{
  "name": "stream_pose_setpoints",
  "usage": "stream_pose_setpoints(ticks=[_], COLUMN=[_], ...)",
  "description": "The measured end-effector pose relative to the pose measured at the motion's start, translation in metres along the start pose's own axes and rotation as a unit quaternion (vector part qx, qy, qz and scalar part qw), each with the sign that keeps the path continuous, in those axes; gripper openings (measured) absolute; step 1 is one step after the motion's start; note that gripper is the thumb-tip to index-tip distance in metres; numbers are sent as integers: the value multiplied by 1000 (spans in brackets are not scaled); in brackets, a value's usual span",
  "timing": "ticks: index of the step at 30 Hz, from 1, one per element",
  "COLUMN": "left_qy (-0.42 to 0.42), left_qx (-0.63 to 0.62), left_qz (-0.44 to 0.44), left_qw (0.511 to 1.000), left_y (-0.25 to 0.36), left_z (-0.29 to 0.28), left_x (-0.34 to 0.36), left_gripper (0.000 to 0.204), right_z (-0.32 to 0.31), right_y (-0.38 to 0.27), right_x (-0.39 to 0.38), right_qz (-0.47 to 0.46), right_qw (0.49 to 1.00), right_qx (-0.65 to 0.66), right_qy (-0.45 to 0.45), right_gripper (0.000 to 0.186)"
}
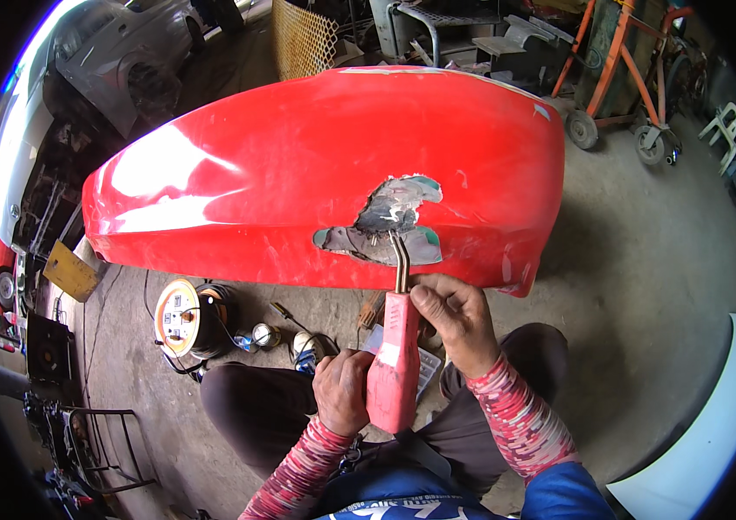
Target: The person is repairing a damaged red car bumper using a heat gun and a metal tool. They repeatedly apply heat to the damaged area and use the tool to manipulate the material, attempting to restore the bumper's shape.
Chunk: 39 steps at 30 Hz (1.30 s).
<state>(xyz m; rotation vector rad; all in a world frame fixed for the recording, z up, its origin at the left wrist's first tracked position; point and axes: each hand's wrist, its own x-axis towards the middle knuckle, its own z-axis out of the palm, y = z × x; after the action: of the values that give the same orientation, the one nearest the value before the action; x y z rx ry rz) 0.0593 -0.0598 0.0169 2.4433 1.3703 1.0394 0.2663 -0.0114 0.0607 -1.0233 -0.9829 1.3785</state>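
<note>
A large red car bumper (290,130) lies across in front of me, with a ragged damaged patch (390,208) of grey and green near its lower middle. Pointed at that patch is a red hot stapler (393,368) with two bent metal prongs (402,269), whose tips reach the broken plastic. My left hand (342,392) is closed around the tool's handle from the left. My right hand (455,319) pinches its front end, thumb uppermost, close to the base of the prongs; some fingers are hidden behind it.
An orange-and-white cable reel (179,317) stands on the concrete floor at left, near a small can (266,334). A clear compartment case (427,368) lies partly hidden between my legs. An orange wheeled frame (615,65) stands far right; a white panel (697,442) lies near right.
</note>
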Motion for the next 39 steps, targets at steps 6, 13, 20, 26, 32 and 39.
stream_pose_setpoints(ticks=[6,13,20,26,32,39], left_qy=[-29,28,-10,-26,-39,-38], left_qx=[-1,-8,-15,7,14,8], left_qz=[-21,-5,-24,-32,-45,-42], left_qw=[999,1000,1000,999,998,998], left_y=[-1,-1,-5,-5,-6,-11], left_z=[6,23,26,25,31,36], left_x=[-4,-7,-5,-5,0,-4], left_gripper=[35,37,38,36,37,35], right_z=[4,7,7,12,17,14], right_y=[7,31,40,45,50,61], right_x=[-8,-10,-10,-9,-6,-5], right_qz=[-29,-37,29,25,28,18], right_qw=[994,978,991,998,999,995], right_qx=[-90,-203,-134,-60,-21,-82], right_qy=[-52,-38,-9,-7,11,46], right_gripper=[48,52,42,31,24,28])
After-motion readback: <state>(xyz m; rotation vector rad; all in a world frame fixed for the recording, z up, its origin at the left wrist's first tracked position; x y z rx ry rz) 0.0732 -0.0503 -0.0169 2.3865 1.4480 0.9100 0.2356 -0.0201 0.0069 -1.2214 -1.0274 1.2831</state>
